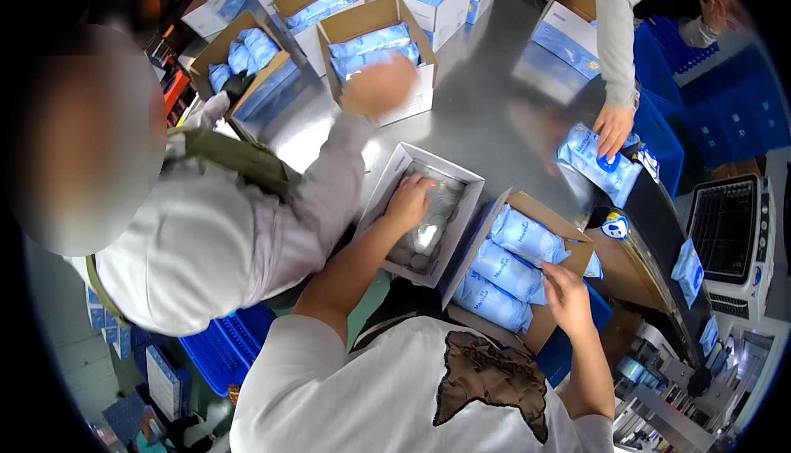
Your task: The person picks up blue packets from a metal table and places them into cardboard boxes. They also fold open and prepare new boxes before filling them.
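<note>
My left hand point(410, 202) reaches into a white open box point(377, 197) of clear, roundish plastic pieces point(430, 234). Its fingers are bent closed around some of them. Just to the right stands an open carton point(550, 211) with light-blue soft packs point(504, 267) laid side by side. My right hand point(568, 298) is over that carton's right side, fingers curved but apart, the tips beside the end of a pack. No pack is held in it.
At left, a co-worker's blurred hand point(381, 86) is over another pack-filled carton point(371, 20). Another person's hand point(614, 130) presses a blue pack point(600, 160) by the dark conveyor point(659, 267). More filled cartons stand at the metal table's point(482, 94) far side. A machine point(725, 234) stands right.
</note>
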Available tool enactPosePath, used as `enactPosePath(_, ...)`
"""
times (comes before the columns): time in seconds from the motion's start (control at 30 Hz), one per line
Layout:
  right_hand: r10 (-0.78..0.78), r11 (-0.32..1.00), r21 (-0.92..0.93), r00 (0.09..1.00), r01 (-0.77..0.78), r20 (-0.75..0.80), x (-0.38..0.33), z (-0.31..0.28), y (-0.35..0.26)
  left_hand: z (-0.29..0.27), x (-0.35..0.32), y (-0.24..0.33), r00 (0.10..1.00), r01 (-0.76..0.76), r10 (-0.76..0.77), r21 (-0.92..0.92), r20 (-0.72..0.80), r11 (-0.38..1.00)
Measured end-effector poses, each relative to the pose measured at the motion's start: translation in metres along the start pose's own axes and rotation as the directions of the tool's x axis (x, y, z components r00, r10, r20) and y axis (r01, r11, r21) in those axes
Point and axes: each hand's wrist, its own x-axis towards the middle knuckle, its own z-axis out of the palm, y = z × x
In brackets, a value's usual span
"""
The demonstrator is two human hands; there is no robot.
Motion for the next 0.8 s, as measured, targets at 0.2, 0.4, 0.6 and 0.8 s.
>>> enactPosePath(0.2, 0.042, 0.998, 0.043, 0.999, -0.041, -0.009, -0.021, 0.013, 0.000, 0.049, -0.006, -0.055, 0.978, -0.200, 0.192, 0.093, 0.082, 0.975)
enactPosePath(0.4, -0.016, 0.999, 0.042, 0.997, 0.020, -0.075, -0.018, 0.020, 0.001, 0.019, -0.023, -0.032, 0.968, 0.069, -0.069, 0.008, 0.243, 0.998)
enactPosePath(0.6, -0.090, 0.993, 0.067, 0.994, 0.094, -0.054, -0.005, 0.022, -0.013, 0.017, -0.033, -0.022, 0.976, -0.044, 0.027, 0.073, 0.215, 0.996)
enactPosePath(0.8, -0.163, 0.980, 0.112, 0.986, 0.165, -0.029, 0.001, 0.023, -0.023, 0.034, -0.042, -0.049, 0.964, 0.236, -0.157, -0.412, 0.217, 0.880)
